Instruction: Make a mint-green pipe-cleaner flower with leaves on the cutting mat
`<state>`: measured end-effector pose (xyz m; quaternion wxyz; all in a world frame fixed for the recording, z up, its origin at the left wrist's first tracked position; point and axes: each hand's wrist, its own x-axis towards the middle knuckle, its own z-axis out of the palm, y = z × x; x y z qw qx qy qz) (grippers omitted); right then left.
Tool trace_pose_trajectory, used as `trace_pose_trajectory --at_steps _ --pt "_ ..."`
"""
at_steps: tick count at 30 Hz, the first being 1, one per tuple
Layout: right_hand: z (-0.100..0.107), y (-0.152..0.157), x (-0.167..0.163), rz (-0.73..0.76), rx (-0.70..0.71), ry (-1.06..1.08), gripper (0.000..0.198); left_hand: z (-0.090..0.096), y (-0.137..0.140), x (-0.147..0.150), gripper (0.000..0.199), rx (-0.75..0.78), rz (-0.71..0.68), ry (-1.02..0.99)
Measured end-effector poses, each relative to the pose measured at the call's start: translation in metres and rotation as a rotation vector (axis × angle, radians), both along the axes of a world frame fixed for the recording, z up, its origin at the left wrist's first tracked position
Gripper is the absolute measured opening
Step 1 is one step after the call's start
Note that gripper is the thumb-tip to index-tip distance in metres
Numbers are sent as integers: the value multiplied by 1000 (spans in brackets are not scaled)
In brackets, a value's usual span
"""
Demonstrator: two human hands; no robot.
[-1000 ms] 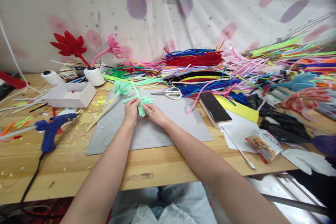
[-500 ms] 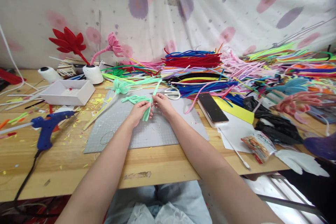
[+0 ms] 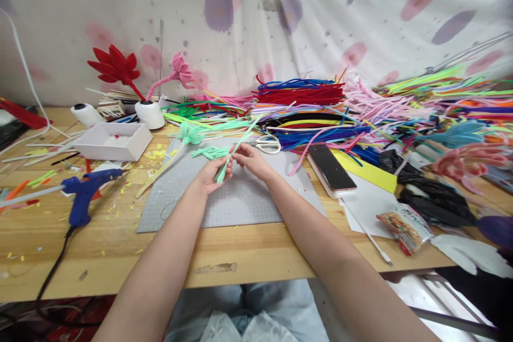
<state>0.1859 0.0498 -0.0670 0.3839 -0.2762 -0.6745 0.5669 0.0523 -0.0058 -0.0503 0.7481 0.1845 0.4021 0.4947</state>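
Over the grey cutting mat [image 3: 248, 208] my two hands meet around mint-green pipe cleaners [image 3: 222, 172]. My left hand [image 3: 214, 173] is closed on them, and their lower ends stick out below its fingers. My right hand [image 3: 249, 161] pinches the same strands just to the right, where a long green length slants up to the upper right. More short green pipe cleaner pieces [image 3: 208, 152] lie on the mat behind my left hand. White-handled scissors [image 3: 267, 144] rest beyond my right hand. A mint-green flower [image 3: 189, 133] on a pale stem lies to the left.
A blue glue gun [image 3: 85, 192] and a white box [image 3: 114, 141] are on the left. Red and pink flowers stand in a white pot [image 3: 149, 114]. Heaps of coloured pipe cleaners [image 3: 300, 93] line the back. A phone [image 3: 332, 167] and a snack packet [image 3: 405, 227] lie at right.
The long green length, nearly upright before, now leans to the upper right. My hands stay together on the pipe cleaners. The whole view has shifted slightly.
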Motion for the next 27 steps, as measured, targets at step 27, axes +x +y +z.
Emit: trace_pose_trajectory --at_steps 27 --pt "71 20 14 249 900 -637 13 3 -6 3 17 -44 -87 -254"
